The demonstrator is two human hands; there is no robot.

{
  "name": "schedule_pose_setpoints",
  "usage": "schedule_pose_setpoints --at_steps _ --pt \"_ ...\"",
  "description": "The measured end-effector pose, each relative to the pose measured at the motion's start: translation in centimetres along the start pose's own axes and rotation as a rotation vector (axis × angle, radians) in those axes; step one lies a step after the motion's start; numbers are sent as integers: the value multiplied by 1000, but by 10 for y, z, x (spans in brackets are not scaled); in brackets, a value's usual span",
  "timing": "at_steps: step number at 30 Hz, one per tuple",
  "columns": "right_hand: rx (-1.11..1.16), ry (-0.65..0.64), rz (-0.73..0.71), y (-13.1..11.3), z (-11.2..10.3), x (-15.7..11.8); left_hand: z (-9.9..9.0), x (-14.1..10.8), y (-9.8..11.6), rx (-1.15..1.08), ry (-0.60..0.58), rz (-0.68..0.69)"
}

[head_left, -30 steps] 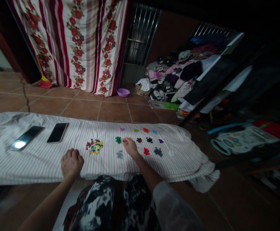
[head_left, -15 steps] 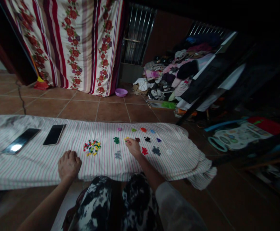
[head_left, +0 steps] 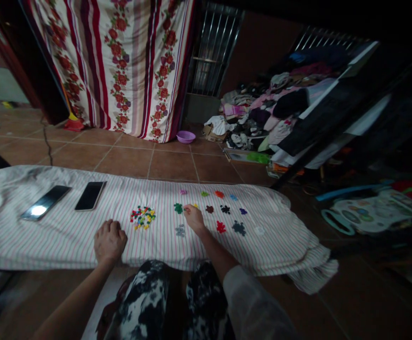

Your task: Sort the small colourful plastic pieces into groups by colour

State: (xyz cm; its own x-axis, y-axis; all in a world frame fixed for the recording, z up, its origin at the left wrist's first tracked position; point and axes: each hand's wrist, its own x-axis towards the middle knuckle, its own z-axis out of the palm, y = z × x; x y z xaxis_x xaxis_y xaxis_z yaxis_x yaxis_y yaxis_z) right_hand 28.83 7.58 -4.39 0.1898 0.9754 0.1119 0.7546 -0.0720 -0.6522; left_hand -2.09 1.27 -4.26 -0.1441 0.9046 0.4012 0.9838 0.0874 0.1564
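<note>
My left hand (head_left: 110,241) rests on the striped cloth (head_left: 67,241), its fingers curled under, left of a mixed pile of small coloured pieces (head_left: 142,217). Pinched fingers of my right hand (head_left: 193,218) are between the green pile (head_left: 178,208) and the yellow pile (head_left: 196,207), which they partly cover. Anything in that pinch is too small to make out. Around it lie a grey pile (head_left: 180,230), a brown pile (head_left: 209,209), a red pile (head_left: 220,227) and a black pile (head_left: 225,209).
Two phones (head_left: 90,196) (head_left: 46,203) lie on the cloth at the left. Further right are a dark grey pile (head_left: 239,228) and a white pile (head_left: 259,230). A purple basin (head_left: 185,137) stands on the floor beyond.
My right hand has shifted left from the yellow pieces toward the green pile. The whole view has swung slightly left; my left hand stays on the cloth.
</note>
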Motion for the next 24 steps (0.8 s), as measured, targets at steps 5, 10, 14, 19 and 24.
schedule_pose_setpoints --at_steps 5,10,14,19,24 --pt "-71 27 1 -3 10 3 1 0 0 1 5 -14" --pt "-135 81 3 -5 12 7 2 0 0 7 2 -9" --pt "-176 49 29 -9 12 8 3 0 0 13 13 -8" --pt "-241 -18 99 -16 11 8 3 1 0 2 18 -19" --pt "-279 -56 110 -20 7 8 3 0 0 -7 28 -8"
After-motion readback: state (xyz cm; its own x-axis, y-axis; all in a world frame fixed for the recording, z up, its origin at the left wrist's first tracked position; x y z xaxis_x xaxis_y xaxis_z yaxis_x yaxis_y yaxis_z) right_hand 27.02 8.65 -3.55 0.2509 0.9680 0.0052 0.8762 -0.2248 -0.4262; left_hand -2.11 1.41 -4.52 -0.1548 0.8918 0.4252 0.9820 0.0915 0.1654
